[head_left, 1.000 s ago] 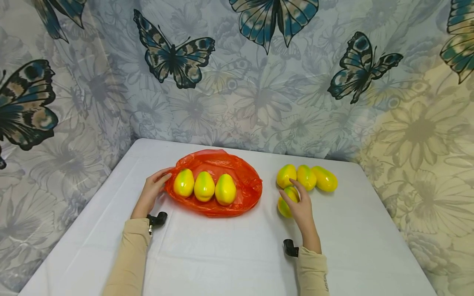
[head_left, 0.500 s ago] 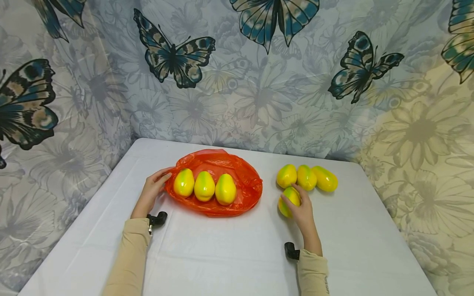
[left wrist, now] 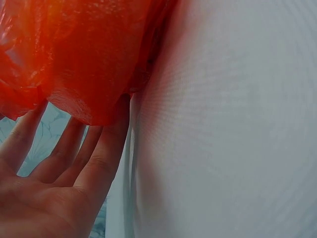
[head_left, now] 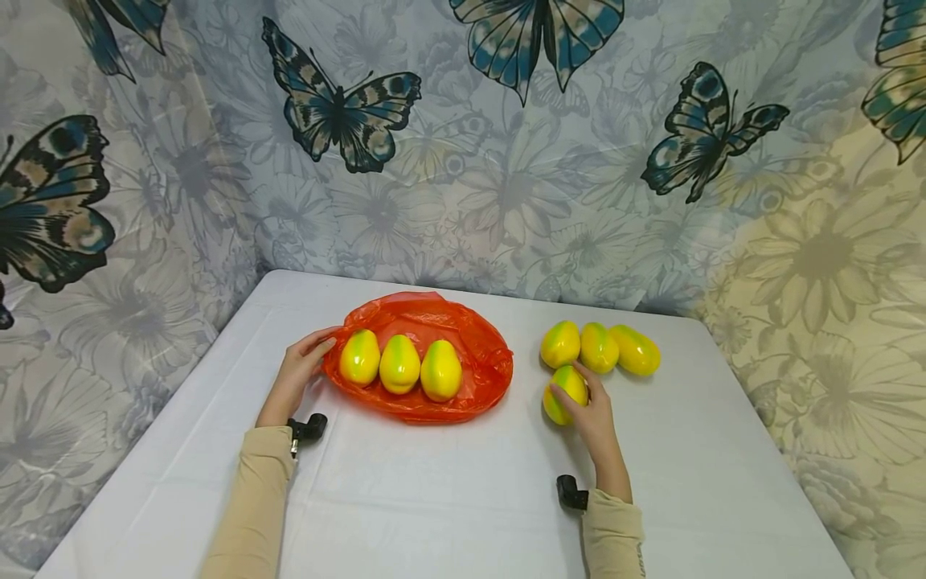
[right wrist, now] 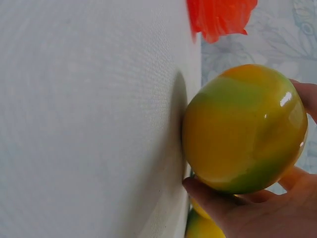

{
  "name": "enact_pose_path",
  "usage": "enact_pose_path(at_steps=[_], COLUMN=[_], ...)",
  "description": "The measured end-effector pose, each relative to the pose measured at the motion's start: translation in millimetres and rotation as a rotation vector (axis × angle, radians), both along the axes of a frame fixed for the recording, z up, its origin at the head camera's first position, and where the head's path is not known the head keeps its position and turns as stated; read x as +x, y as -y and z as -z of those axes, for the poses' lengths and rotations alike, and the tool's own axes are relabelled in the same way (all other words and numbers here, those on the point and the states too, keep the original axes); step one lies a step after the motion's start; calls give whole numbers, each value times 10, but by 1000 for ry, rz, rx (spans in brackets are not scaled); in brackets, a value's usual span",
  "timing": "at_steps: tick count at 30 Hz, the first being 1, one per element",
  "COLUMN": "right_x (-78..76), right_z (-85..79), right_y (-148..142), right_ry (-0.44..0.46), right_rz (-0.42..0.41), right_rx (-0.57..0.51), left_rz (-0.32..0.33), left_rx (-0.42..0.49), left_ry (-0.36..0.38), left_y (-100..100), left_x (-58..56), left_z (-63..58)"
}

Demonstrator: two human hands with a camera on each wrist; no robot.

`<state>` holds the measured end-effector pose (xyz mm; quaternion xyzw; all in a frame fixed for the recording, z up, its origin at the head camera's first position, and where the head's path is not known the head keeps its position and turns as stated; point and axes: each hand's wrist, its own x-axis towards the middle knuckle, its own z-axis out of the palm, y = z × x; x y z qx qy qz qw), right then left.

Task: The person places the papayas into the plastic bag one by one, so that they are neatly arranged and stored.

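Note:
My right hand grips a glossy yellow-green mango on the right half of the table, thumb on its near side and fingers along its right. In the right wrist view this mango sits between thumb and fingers, close beside the white tabletop. At the left, my left hand touches the edge of a red plastic bag with nearly straight fingers. The left wrist view has the fingers reaching to the bag's underside, their tips hidden by it. Three mangoes stand in a row on the bag.
Three more mangoes lie in a row just behind the gripped one. A white cloth covers the table. Walls with a butterfly-print covering rise behind the table and at its sides.
My right hand's thumb and fingers have come together from a wide spread onto the near mango, which has shifted very slightly. The left hand and the bag have not moved.

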<state>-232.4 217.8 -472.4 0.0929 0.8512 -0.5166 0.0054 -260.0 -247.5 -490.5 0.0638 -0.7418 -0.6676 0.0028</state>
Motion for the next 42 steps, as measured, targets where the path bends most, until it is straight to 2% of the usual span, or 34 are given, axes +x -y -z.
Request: enact_pose_path(at_steps=[3, 6, 7, 10, 12, 19, 22, 31, 38, 42], right_x=[-3, -7, -10, -18, -26, -47, -59, -88, -115, -149], right_z=[1, 4, 4, -4, -11, -67, -90, -154, -219, -253], right_y=[8, 13, 13, 18, 23, 83, 112, 191, 311, 395], right_ry=[4, 7, 5, -4, -16, -55, -72, -134, -125, -153], right_rz=[2, 3, 2, 4, 4, 3, -1, -27, -39, -58], right_rx=[2, 3, 3, 2, 4, 0, 1, -29, -61, -67], left_rz=[4, 9, 11, 7, 6, 9, 6, 17, 11, 8], left_rx=[8, 25, 29, 29, 28, 31, 25, 31, 27, 27], left_ry=[8, 18, 20, 21, 25, 37, 44, 31, 42, 40], left_y=[-32, -37, -36, -2, -3, -65, -80, -63, -63, -59], left_x=[61, 79, 81, 23, 20, 116, 134, 118, 110, 110], left_z=[-111, -152, -156, -53, -49, -244, -276, -242, -236, -231])
